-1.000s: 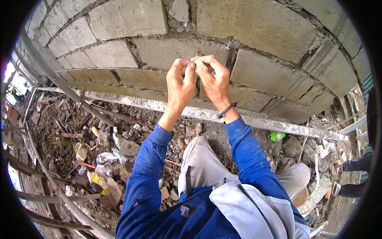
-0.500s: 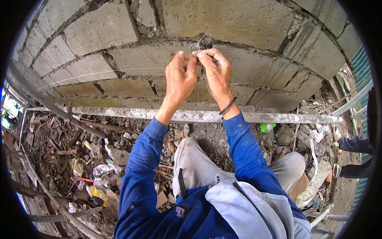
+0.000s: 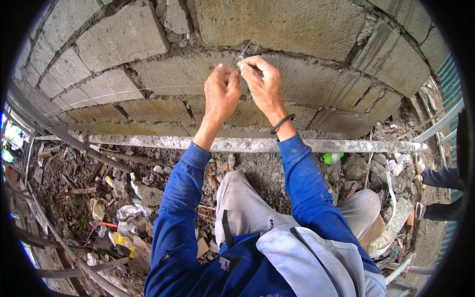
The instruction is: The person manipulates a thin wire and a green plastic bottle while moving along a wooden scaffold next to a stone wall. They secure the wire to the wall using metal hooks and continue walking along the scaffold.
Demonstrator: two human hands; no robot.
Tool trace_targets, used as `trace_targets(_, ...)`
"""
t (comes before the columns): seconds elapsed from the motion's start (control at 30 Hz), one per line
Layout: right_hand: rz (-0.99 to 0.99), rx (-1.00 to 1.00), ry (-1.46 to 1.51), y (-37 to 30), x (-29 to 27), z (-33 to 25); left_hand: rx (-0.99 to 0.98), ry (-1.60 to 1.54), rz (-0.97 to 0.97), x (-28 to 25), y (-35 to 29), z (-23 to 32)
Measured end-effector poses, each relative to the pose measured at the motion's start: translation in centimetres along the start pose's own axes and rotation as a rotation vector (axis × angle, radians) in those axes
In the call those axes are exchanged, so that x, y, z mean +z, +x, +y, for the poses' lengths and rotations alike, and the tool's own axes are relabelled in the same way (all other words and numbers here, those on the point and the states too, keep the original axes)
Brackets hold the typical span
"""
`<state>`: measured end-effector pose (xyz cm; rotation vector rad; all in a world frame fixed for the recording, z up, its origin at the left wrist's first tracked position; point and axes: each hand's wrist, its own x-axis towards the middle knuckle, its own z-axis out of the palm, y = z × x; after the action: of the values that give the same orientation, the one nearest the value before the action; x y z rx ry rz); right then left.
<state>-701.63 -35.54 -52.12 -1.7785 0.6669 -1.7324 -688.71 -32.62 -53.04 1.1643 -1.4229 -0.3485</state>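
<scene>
My left hand [image 3: 221,96] and my right hand [image 3: 262,85] meet in front of a concrete block wall [image 3: 168,70], fingertips nearly touching. Both are closed in a pinch on a thin pale string [image 3: 168,87]. From the left hand this string runs along the wall to the far left. Small loose loops [image 3: 255,46] of it stick up just beyond the right fingertips, by a mortar joint. A fine strand also rises up the wall above them. Whatever the string is fastened to is hidden by my fingers.
A whitish metal pipe [image 3: 346,146] crosses below my wrists, with a bent pipe [image 3: 64,138] at left. Rubble and litter cover the ground, including a green bottle [image 3: 332,158] and yellow wrapper [image 3: 121,241]. Another person's dark-trousered legs [image 3: 441,180] show at far right.
My right hand has shifted slightly left and up, and its wrist has turned a little. The string loops beyond the fingers have become smaller. My left hand has barely moved.
</scene>
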Motion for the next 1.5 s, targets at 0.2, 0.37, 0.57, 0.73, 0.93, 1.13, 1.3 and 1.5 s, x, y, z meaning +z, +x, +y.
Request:
trace_targets(0.2,-0.065,0.144,-0.074,0.8,-0.4,0.1,-0.017,-0.038,0.012,-0.1,0.2,0.3)
trace_targets(0.37,-0.016,0.294,0.028,1.2,-0.5,0.6,-0.045,-0.077,-0.014,0.1,0.4,-0.6)
trace_targets(0.57,-0.058,0.244,-0.105,1.6,-1.5,0.9,-0.057,-0.017,0.021,0.2,1.6,-0.9)
trace_targets(0.73,-0.077,0.087,-0.255,2.5,-2.9,1.7,-0.100,-0.055,-0.004,1.0,2.4,-0.9)
trace_targets(0.93,-0.105,0.061,-0.299,3.0,-2.9,1.9,0.016,-0.063,0.030,2.4,2.4,-0.4)
trace_targets(1.13,-0.066,0.093,-0.278,2.9,-4.3,3.9,0.026,-0.043,0.066,3.0,2.7,0.3)
trace_targets(1.3,-0.060,0.150,-0.302,2.6,-4.8,3.6,0.019,-0.003,0.123,3.6,2.8,0.4)
trace_targets(1.5,0.014,-0.058,-0.590,3.3,-5.7,2.7,0.039,0.047,0.127,3.4,2.9,0.9)
